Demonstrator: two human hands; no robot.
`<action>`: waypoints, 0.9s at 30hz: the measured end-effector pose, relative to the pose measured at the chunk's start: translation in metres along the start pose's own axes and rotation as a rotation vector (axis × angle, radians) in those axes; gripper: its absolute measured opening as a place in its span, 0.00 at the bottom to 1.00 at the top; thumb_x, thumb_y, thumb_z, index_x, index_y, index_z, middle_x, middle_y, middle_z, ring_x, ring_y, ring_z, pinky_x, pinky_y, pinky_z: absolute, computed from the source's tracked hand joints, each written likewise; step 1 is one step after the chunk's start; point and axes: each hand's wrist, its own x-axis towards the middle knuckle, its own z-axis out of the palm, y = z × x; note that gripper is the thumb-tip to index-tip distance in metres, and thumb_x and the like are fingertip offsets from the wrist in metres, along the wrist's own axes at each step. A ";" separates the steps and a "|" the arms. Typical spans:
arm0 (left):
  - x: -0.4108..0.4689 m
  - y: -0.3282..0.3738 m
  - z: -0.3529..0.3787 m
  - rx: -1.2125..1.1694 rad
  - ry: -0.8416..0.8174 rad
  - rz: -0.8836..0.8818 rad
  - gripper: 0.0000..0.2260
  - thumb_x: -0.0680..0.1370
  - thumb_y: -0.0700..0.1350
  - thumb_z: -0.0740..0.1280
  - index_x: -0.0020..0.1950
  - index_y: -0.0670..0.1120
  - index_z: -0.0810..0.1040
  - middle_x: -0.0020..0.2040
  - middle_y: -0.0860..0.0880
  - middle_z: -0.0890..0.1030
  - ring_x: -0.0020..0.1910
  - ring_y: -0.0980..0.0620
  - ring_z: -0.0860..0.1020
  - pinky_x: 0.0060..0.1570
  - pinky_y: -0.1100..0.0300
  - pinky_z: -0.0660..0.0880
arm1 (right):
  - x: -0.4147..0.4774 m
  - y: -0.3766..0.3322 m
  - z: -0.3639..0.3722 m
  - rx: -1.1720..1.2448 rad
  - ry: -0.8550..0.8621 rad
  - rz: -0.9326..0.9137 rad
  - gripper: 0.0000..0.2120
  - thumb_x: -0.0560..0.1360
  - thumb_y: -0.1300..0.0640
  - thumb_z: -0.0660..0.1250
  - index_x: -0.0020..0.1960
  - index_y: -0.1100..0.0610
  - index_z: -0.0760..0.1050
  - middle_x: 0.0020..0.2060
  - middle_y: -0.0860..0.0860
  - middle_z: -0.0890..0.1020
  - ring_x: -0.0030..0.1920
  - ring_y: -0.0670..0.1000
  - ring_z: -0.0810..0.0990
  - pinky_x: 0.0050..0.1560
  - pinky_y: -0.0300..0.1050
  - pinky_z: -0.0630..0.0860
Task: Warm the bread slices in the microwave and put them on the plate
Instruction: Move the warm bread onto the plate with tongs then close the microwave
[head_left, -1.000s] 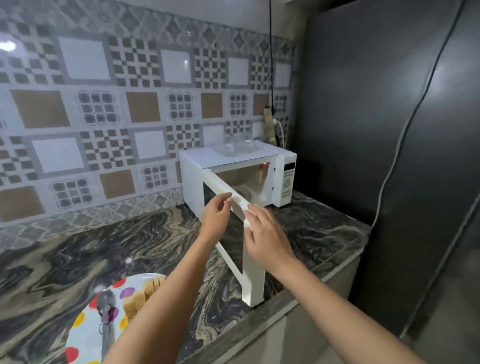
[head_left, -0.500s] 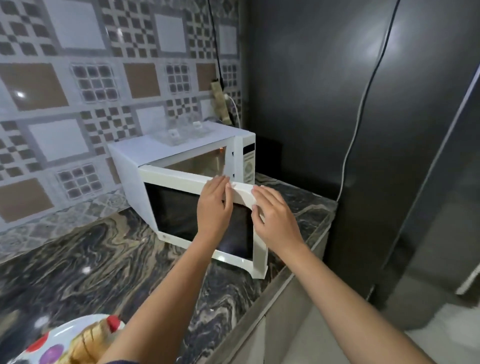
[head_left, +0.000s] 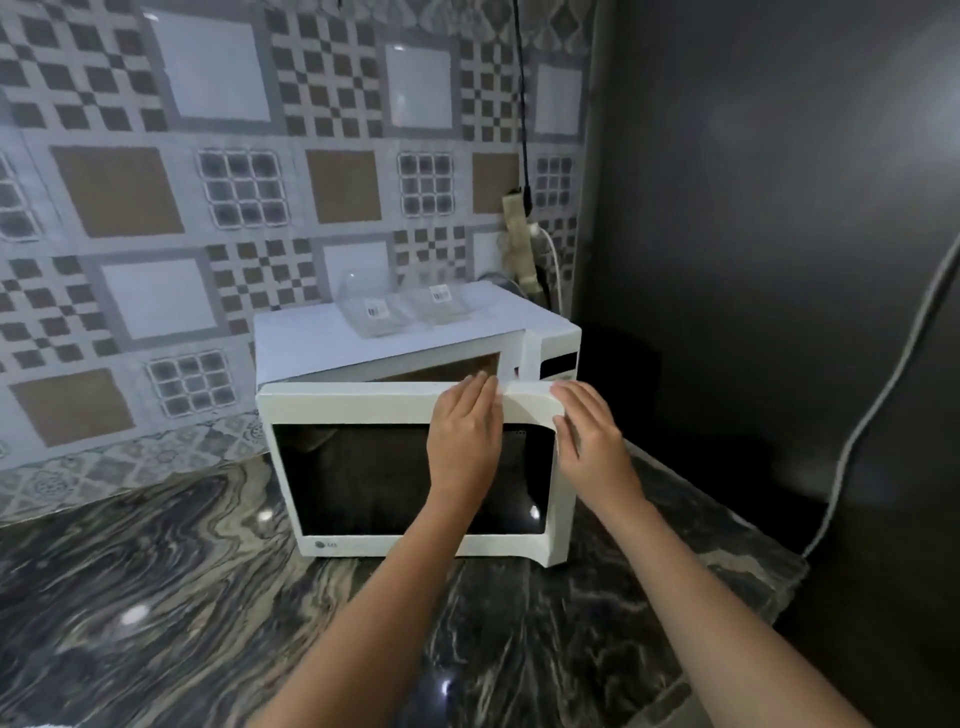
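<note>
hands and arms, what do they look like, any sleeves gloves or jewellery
The left hand and right hand are both bare: no gloves, and no rings, watch or bracelet show. The forearms are bare too, with no sleeve in view.

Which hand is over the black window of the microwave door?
The left hand: it lies across the dark window, fingertips on the white top frame. The right hand is on the white right edge of the door.

Dim, soft focus; glare spots on countertop (head_left: 156, 597); wide-angle bending at edges.
</note>
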 end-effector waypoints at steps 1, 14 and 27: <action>0.004 0.000 0.009 0.057 0.007 -0.009 0.14 0.78 0.44 0.61 0.59 0.41 0.80 0.57 0.44 0.82 0.58 0.47 0.79 0.62 0.55 0.72 | 0.011 0.012 0.006 0.024 -0.026 -0.017 0.18 0.78 0.59 0.57 0.64 0.64 0.73 0.62 0.58 0.76 0.67 0.55 0.70 0.70 0.52 0.66; 0.044 -0.026 0.073 0.374 -0.033 -0.126 0.15 0.73 0.38 0.70 0.60 0.42 0.80 0.57 0.45 0.82 0.57 0.46 0.80 0.60 0.54 0.75 | 0.103 0.089 0.078 0.269 -0.174 -0.235 0.20 0.78 0.57 0.53 0.64 0.66 0.72 0.61 0.60 0.76 0.66 0.51 0.65 0.70 0.40 0.58; 0.012 -0.007 0.095 0.256 -0.038 -0.208 0.24 0.81 0.48 0.55 0.74 0.38 0.57 0.75 0.42 0.59 0.77 0.48 0.51 0.75 0.56 0.50 | 0.133 0.123 0.075 0.089 -0.337 -0.401 0.35 0.76 0.37 0.49 0.74 0.60 0.58 0.73 0.55 0.63 0.74 0.52 0.58 0.75 0.52 0.50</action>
